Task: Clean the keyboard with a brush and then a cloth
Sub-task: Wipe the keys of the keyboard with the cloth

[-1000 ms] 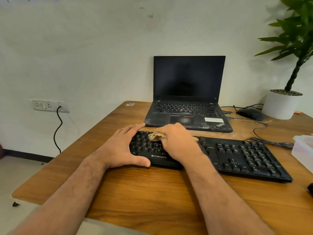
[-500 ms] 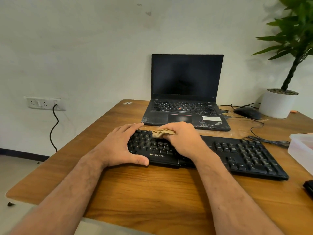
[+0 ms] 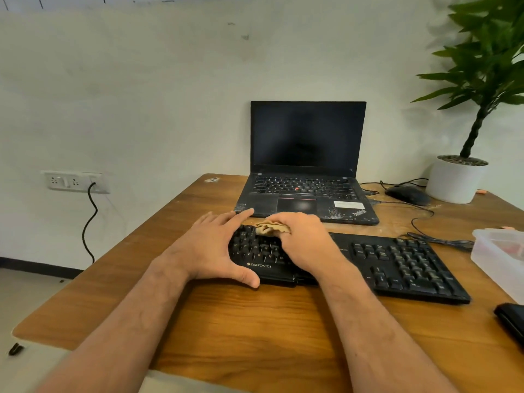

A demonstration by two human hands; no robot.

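Note:
A black Zebronics keyboard (image 3: 397, 265) lies across the wooden desk (image 3: 255, 321). My left hand (image 3: 209, 248) grips its left end, fingers over the far edge and thumb on the front edge. My right hand (image 3: 306, 242) presses a crumpled beige cloth (image 3: 272, 227) onto the upper key rows left of centre. Only the cloth's front edge shows past my fingers. No brush is in view.
An open black laptop (image 3: 306, 194) stands just behind the keyboard. A black mouse (image 3: 408, 194) and a white plant pot (image 3: 456, 180) sit at the back right. A clear plastic box (image 3: 499, 256) and a black object (image 3: 510, 321) lie at the right edge. Cables (image 3: 425, 222) trail behind the keyboard.
My right hand with the cloth has shifted slightly along the upper key rows. My left hand keeps its hold on the keyboard's left end.

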